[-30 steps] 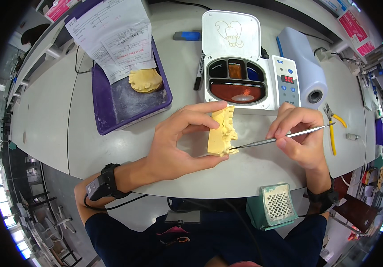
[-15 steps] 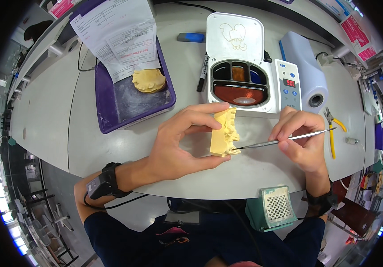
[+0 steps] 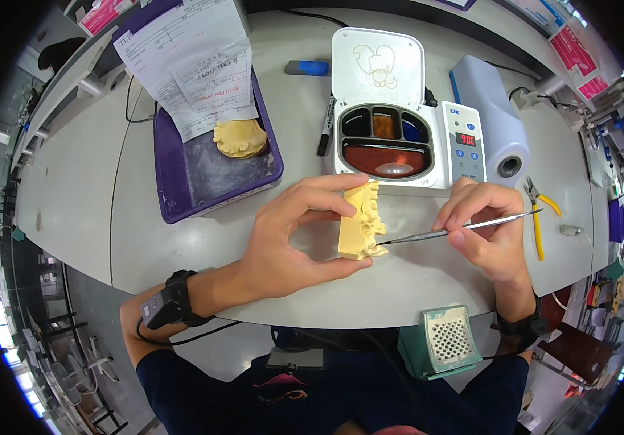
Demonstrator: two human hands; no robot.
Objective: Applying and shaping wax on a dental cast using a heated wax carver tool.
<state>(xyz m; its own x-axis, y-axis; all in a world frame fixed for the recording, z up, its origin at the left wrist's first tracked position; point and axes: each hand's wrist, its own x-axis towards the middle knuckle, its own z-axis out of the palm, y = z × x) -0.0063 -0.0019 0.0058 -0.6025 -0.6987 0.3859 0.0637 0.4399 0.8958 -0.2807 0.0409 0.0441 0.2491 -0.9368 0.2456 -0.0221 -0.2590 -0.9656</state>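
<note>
A yellow plaster dental model stands on edge in my left hand, gripped between the thumb below and the fingers above. Its row of teeth faces right. Pinched in my right hand is a thin metal wax carving tool, slanting from upper right to lower left. Its left tip reaches the teeth near the model's lower end; whether it touches is too small to tell. Just beyond the hands stands a white wax heating pot, its lid raised, with dark, amber, blue and red-brown wax in its compartments.
At left, a purple tray holds another plaster model and paper forms. A marker and a blue block lie left of the pot. To its right are a lilac device and yellow-handled pliers. A green perforated box sits at the near edge.
The whole view has shifted slightly, with the pot and tray appearing a little lower. My grips on the model and the carving tool look the same, the tool tip still at the teeth.
</note>
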